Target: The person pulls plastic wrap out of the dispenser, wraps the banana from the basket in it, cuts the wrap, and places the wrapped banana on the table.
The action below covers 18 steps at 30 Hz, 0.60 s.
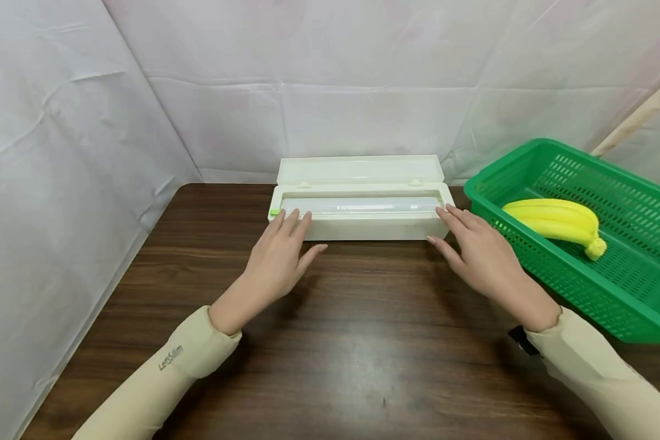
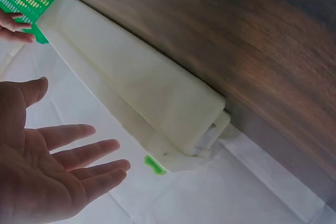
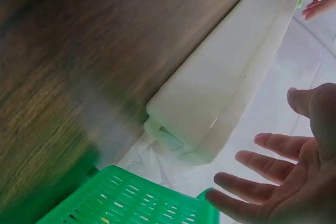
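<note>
A white cling film dispenser point(image 1: 371, 231) sits at the back of the table, its lid point(image 1: 361, 170) raised against the cloth behind. Inside lies a roll of clear film point(image 1: 363, 205), and a small green slider point(image 2: 154, 164) shows at the left end. My left hand point(image 1: 277, 260), fingers spread and straight, is by the dispenser's left front edge, fingertips overlapping it in the head view. At the right end my right hand point(image 1: 481, 253) is held the same way, its fingertips at the front corner. Both palms point(image 3: 294, 192) hold nothing.
On the right stands a green perforated basket point(image 1: 550, 278), close beside my right hand and forearm, with a bunch of yellow bananas point(image 1: 555, 221) in it. White cloth point(image 1: 363, 116) hangs behind and to the left of the dark wooden table point(image 1: 352, 342).
</note>
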Tool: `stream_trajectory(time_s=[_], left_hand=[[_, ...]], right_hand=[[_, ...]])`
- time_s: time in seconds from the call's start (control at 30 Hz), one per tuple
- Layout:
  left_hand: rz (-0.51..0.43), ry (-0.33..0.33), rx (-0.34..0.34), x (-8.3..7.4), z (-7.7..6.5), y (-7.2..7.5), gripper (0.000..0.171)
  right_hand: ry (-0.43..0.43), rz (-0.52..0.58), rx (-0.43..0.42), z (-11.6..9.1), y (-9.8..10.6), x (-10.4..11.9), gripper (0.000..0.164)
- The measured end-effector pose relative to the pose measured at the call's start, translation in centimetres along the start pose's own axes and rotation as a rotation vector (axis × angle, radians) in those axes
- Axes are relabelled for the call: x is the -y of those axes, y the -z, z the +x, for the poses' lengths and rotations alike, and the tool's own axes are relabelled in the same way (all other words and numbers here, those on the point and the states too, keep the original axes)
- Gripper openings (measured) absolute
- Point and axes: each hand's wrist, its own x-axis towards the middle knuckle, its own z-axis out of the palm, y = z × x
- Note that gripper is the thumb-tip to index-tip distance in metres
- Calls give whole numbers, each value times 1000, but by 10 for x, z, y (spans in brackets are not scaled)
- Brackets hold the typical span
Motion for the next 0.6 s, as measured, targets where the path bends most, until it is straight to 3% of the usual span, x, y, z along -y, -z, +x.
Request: stream_trajectory(time_s=[0.23, 0.6], left_hand=[[-7, 39, 45, 7, 8, 0, 64], [56, -58, -38, 21, 20, -4, 45]], right_hand=[[-20, 5, 11, 7, -3, -4, 56], [1, 23, -59, 18, -12, -12, 43]])
